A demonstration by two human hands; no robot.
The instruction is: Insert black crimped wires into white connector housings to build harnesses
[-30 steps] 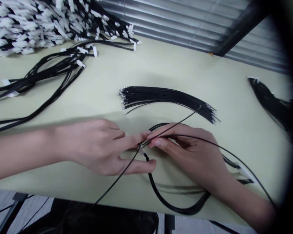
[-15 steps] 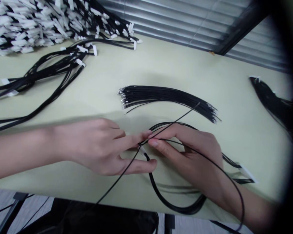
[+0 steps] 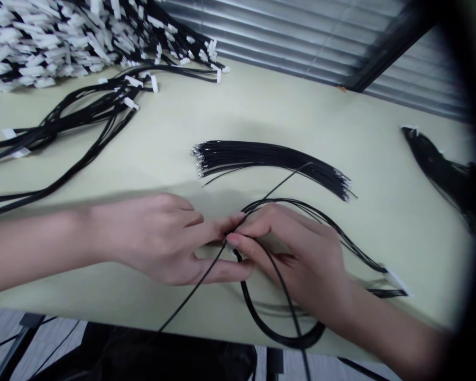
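My left hand (image 3: 166,241) is closed around a small white connector (image 3: 231,248), mostly hidden between its fingers. From this connector a looped bundle of black wires (image 3: 257,320) runs under my right hand to a long white connector (image 3: 399,281) on the table. My right hand (image 3: 305,254) pinches a thin black wire (image 3: 280,272) right at the held connector, its fingertips touching those of my left hand. That wire curves down past the table's front edge. Another loose wire end (image 3: 192,293) slants down to the left from the same spot.
A bundle of cut black wires with metal terminals (image 3: 262,152) lies behind my hands. At the back left is a big heap of white-ended cables (image 3: 55,42), with cable harnesses (image 3: 79,119) before it. More black wires (image 3: 432,159) lie at right. Blinds (image 3: 285,37) back the table (image 3: 162,159).
My right hand has moved left and slightly closer to the held connector, with the wire pinched. The wire's loop has swung left, in front of my right hand. My left hand stays nearly still.
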